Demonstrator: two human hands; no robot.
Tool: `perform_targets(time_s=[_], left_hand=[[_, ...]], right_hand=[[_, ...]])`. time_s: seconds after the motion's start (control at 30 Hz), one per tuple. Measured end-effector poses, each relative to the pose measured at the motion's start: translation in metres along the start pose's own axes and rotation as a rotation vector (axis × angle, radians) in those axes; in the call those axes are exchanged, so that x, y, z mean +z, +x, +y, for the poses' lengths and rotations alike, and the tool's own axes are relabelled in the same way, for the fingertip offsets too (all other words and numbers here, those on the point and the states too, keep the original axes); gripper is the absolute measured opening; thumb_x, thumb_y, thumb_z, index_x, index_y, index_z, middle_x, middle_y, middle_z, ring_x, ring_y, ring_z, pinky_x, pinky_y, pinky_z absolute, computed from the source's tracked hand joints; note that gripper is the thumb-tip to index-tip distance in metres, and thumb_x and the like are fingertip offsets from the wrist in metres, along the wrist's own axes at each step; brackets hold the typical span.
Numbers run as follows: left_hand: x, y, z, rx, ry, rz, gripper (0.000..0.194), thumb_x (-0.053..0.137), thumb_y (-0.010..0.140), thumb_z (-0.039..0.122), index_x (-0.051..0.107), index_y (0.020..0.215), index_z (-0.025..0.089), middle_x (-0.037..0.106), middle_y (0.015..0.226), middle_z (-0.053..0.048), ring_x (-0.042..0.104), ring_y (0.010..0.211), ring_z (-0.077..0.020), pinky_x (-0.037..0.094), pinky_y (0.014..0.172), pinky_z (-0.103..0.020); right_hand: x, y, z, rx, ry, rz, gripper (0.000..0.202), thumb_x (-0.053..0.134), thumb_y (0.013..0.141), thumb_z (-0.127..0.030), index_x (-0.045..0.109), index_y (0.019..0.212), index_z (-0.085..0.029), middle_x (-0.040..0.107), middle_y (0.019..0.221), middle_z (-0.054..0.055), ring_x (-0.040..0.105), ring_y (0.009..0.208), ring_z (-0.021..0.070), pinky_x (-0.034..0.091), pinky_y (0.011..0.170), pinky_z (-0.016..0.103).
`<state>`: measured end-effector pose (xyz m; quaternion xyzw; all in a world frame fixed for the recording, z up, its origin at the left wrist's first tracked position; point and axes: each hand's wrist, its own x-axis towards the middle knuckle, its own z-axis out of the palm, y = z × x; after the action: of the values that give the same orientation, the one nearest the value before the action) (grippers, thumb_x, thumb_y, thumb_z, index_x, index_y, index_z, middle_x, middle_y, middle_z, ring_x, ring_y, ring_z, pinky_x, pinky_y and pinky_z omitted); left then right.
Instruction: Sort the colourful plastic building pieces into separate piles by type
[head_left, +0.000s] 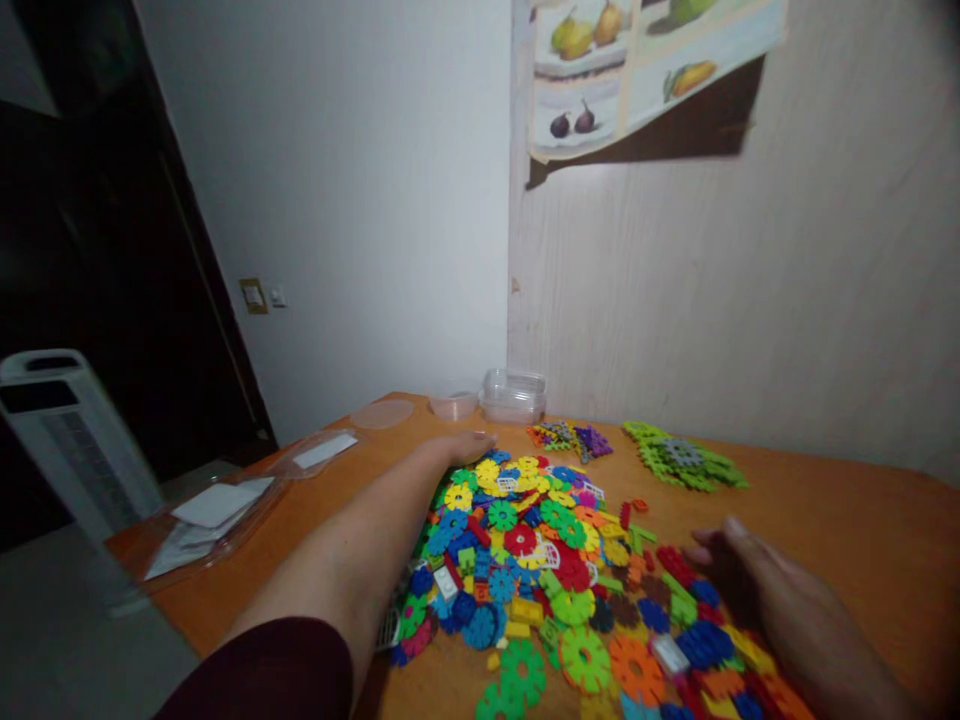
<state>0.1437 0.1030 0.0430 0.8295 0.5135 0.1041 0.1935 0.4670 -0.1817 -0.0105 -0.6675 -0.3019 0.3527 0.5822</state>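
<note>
A heap of colourful plastic snap discs and small building bricks spreads over the wooden table. My left hand reaches to the far left edge of the heap; its thumb side shows, but most of its fingers are hidden. At the right side of the heap is my right hand, slightly blurred. Its thumb and a finger stand apart beside red and blue bricks, with nothing visible between them.
A stack of lime-green toy pieces and a purple-and-yellow pile lie at the back. Clear plastic containers stand near the wall. Lids and a tray with white papers sit at left. A tower-shaped appliance stands beyond the table edge.
</note>
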Motion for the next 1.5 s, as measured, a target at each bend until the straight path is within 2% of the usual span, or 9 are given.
perform_targets(time_s=[0.1, 0.2, 0.43, 0.57, 0.77, 0.9, 1.1, 1.3, 1.5], left_hand=[[-0.001, -0.013, 0.006, 0.029, 0.016, -0.119, 0.082, 0.035, 0.088, 0.081, 0.066, 0.133, 0.020, 0.052, 0.153, -0.009, 0.049, 0.141, -0.0276, 0.034, 0.118, -0.034], [-0.004, -0.032, 0.017, 0.052, 0.035, -0.185, 0.090, 0.028, 0.087, 0.085, 0.060, 0.141, 0.021, 0.046, 0.158, -0.009, 0.045, 0.145, -0.0287, 0.030, 0.121, -0.036], [-0.014, -0.067, 0.048, 0.048, -0.028, -0.218, 0.090, 0.029, 0.088, 0.085, 0.059, 0.143, 0.020, 0.047, 0.157, -0.011, 0.046, 0.143, -0.0314, 0.031, 0.120, -0.042], [-0.013, -0.077, 0.058, 0.111, -0.067, -0.205, 0.086, 0.032, 0.087, 0.085, 0.065, 0.136, 0.022, 0.056, 0.151, -0.009, 0.052, 0.138, -0.0318, 0.038, 0.114, -0.039], [-0.009, -0.101, 0.075, 0.232, -0.058, -0.221, 0.076, 0.034, 0.092, 0.078, 0.066, 0.133, 0.023, 0.063, 0.143, -0.007, 0.058, 0.129, -0.0292, 0.041, 0.109, -0.035], [-0.009, -0.120, 0.094, 0.357, 0.035, -0.215, 0.063, 0.035, 0.097, 0.069, 0.070, 0.121, 0.022, 0.070, 0.130, -0.009, 0.063, 0.116, -0.0252, 0.044, 0.102, -0.033], [-0.007, -0.147, 0.128, 0.590, 0.174, -0.175, 0.041, 0.052, 0.097, 0.053, 0.069, 0.116, 0.021, 0.072, 0.111, -0.009, 0.065, 0.095, -0.0219, 0.048, 0.082, -0.030], [0.014, -0.157, 0.168, 0.768, 0.257, -0.097, 0.034, 0.058, 0.096, 0.035, 0.067, 0.124, 0.018, 0.071, 0.116, -0.011, 0.065, 0.102, -0.0226, 0.049, 0.086, -0.031], [0.055, -0.133, 0.200, 0.860, 0.351, -0.097, 0.025, 0.054, 0.095, 0.026, 0.072, 0.110, 0.016, 0.072, 0.107, -0.013, 0.067, 0.096, -0.0250, 0.051, 0.081, -0.032]], right_hand=[[0.000, -0.002, -0.001, -0.023, -0.026, -0.010, 0.070, 0.062, 0.075, -0.079, 0.074, 0.107, -0.018, 0.079, 0.109, 0.015, 0.075, 0.098, 0.0327, 0.062, 0.081, 0.040], [0.002, -0.004, -0.003, -0.025, -0.055, -0.005, 0.069, 0.060, 0.078, -0.078, 0.073, 0.108, -0.017, 0.079, 0.109, 0.015, 0.076, 0.091, 0.0303, 0.061, 0.068, 0.035], [0.007, -0.003, -0.006, -0.058, 0.013, -0.013, 0.065, 0.065, 0.078, -0.074, 0.073, 0.105, -0.016, 0.080, 0.097, 0.013, 0.074, 0.078, 0.0250, 0.055, 0.060, 0.031], [0.009, -0.002, -0.005, -0.070, 0.056, -0.030, 0.066, 0.066, 0.077, -0.074, 0.072, 0.104, -0.014, 0.079, 0.094, 0.012, 0.069, 0.068, 0.0203, 0.048, 0.051, 0.026], [0.011, -0.006, -0.007, -0.142, 0.026, -0.041, 0.065, 0.063, 0.081, -0.074, 0.072, 0.104, -0.015, 0.078, 0.091, 0.010, 0.065, 0.065, 0.0176, 0.045, 0.052, 0.025], [0.011, -0.006, -0.009, -0.143, -0.001, -0.036, 0.065, 0.062, 0.080, -0.075, 0.072, 0.103, -0.016, 0.077, 0.088, 0.009, 0.066, 0.066, 0.0180, 0.045, 0.053, 0.026], [0.013, -0.008, -0.013, -0.197, 0.005, -0.035, 0.062, 0.063, 0.078, -0.075, 0.073, 0.093, -0.015, 0.077, 0.084, 0.009, 0.065, 0.065, 0.0183, 0.045, 0.052, 0.026], [0.016, -0.006, -0.010, -0.175, 0.083, -0.034, 0.061, 0.062, 0.080, -0.075, 0.070, 0.096, -0.017, 0.076, 0.085, 0.008, 0.068, 0.070, 0.0193, 0.046, 0.053, 0.026], [0.017, -0.001, -0.008, -0.187, 0.163, -0.023, 0.053, 0.064, 0.083, -0.070, 0.068, 0.095, -0.018, 0.077, 0.088, 0.007, 0.073, 0.084, 0.0226, 0.055, 0.071, 0.030]])
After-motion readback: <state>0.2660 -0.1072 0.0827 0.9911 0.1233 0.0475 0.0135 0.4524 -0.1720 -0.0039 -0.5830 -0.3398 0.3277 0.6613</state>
